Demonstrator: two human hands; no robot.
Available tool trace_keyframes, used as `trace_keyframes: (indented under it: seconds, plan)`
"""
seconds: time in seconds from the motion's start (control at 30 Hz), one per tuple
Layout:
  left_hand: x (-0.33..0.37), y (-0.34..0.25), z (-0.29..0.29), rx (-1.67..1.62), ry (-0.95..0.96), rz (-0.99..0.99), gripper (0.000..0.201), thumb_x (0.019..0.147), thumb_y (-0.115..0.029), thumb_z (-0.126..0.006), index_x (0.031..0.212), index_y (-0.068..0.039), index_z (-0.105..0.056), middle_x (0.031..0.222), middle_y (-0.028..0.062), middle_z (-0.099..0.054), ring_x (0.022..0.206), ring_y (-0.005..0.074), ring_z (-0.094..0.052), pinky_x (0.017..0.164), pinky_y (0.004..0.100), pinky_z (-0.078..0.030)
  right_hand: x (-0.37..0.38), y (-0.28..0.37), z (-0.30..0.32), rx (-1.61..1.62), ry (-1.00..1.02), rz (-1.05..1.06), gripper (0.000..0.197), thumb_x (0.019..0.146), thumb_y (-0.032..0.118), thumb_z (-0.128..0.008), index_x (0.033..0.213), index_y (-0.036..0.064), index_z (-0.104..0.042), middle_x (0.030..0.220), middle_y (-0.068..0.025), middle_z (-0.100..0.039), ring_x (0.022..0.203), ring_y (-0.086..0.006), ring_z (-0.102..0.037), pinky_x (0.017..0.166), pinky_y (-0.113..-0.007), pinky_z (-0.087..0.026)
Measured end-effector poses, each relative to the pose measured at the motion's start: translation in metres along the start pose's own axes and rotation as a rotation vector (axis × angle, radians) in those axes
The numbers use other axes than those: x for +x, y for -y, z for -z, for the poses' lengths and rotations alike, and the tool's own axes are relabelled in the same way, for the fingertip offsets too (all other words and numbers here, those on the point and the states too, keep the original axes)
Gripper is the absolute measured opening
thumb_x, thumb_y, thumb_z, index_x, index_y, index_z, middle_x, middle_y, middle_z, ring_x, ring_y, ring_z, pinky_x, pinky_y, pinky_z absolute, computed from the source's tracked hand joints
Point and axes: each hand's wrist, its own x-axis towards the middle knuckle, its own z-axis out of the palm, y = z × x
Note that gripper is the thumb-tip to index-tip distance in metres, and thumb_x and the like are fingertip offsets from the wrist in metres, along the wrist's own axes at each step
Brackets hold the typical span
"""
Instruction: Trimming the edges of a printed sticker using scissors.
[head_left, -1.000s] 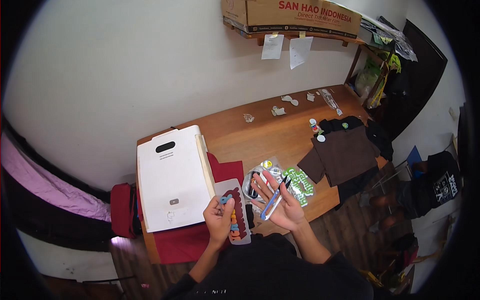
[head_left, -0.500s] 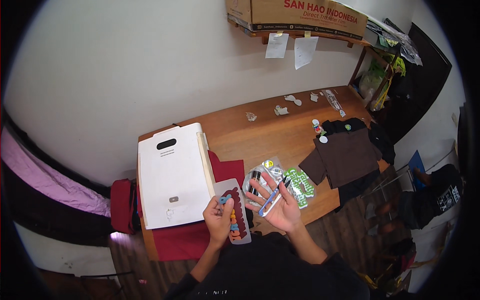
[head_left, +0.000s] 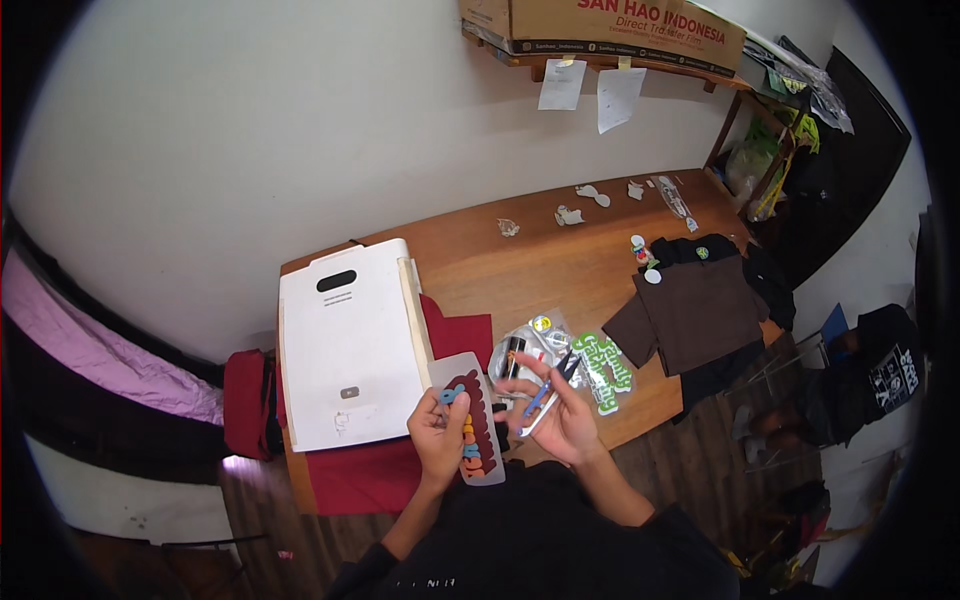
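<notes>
My left hand (head_left: pixel 438 430) pinches a translucent transfer film sheet (head_left: pixel 487 462) bearing colourful lettering on a maroon backing, its thumb over the lettering. Beside it, my right hand (head_left: pixel 565 425) is palm up, with a slim blue-and-white tool with a dark tip (head_left: pixel 544 397) lying across the palm near the thumb. Its fingers are partly curled and slightly blurred; the tool's exact kind cannot be made out. Beneath and beyond this hand lie a green-and-white lettered print (head_left: pixel 604 372) and a clear plastic-wrapped bundle (head_left: pixel 541 325).
A white heat-press-like machine (head_left: pixel 345 375) stands on the wooden table (head_left: pixel 465 265), red cloth (head_left: pixel 365 478) beneath it. Folded brown shirts (head_left: pixel 700 315) lie right; film scraps (head_left: pixel 570 216) sit farther back. A cardboard box (head_left: pixel 620 35) rests on a shelf. Another person (head_left: pixel 865 375) is at right.
The fingers of my right hand have curled inward and turned the tool more upright. My left hand keeps its hold on the film sheet. The view has shifted slightly.
</notes>
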Motion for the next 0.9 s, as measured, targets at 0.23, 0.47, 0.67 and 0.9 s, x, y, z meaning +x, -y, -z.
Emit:
trace_keyframes:
  seconds: [0.23,0.47,0.67,0.9]
  plan:
    - [0.001,0.002,-0.006,0.017,-0.036,-0.009,0.01,0.086,-0.01,-0.058,0.083,-0.002,-0.053,0.06,-0.0038,-0.049,0.047,-0.0007,-0.042,0.04,0.0143,-0.032,-0.011,-0.019,-0.002,-0.652,-0.093,-0.005,0.027,0.091,0.018,-0.049,0.11,-0.0021,-0.048,0.069,-0.001,-0.048,0.046,-0.0013,-0.034,0.048,-0.018,-0.034]
    - [-0.002,0.009,0.0,0.066,-0.068,-0.094,0.01,0.086,-0.009,-0.059,0.085,0.0,-0.054,0.063,-0.0034,-0.052,0.054,-0.0006,-0.046,0.047,0.0141,-0.035,-0.012,-0.031,-0.006,-1.012,-0.214,0.117,0.015,0.084,0.01,-0.061,0.095,0.0021,-0.055,0.075,0.0037,-0.054,0.061,-0.0011,-0.046,0.055,-0.017,-0.038]
    - [-0.004,0.003,-0.004,0.026,0.174,-0.078,0.032,0.078,0.003,-0.064,0.106,0.002,-0.047,0.096,0.0064,-0.059,0.085,0.0097,-0.058,0.072,0.0215,-0.048,-0.012,-0.022,-0.008,-0.997,-0.217,0.116,0.018,0.085,0.012,-0.061,0.097,0.0011,-0.055,0.078,0.0014,-0.054,0.072,-0.0025,-0.047,0.063,-0.019,-0.04]
    - [-0.001,-0.003,-0.008,-0.021,0.078,-0.115,0.03,0.079,0.003,-0.062,0.105,0.003,-0.047,0.095,0.0068,-0.058,0.082,0.0093,-0.058,0.071,0.0213,-0.048,-0.012,-0.017,-0.011,-0.822,-0.14,0.143,0.041,0.097,0.037,-0.026,0.116,0.0036,-0.038,0.073,0.0009,-0.035,0.058,-0.005,-0.023,0.053,-0.018,-0.02]
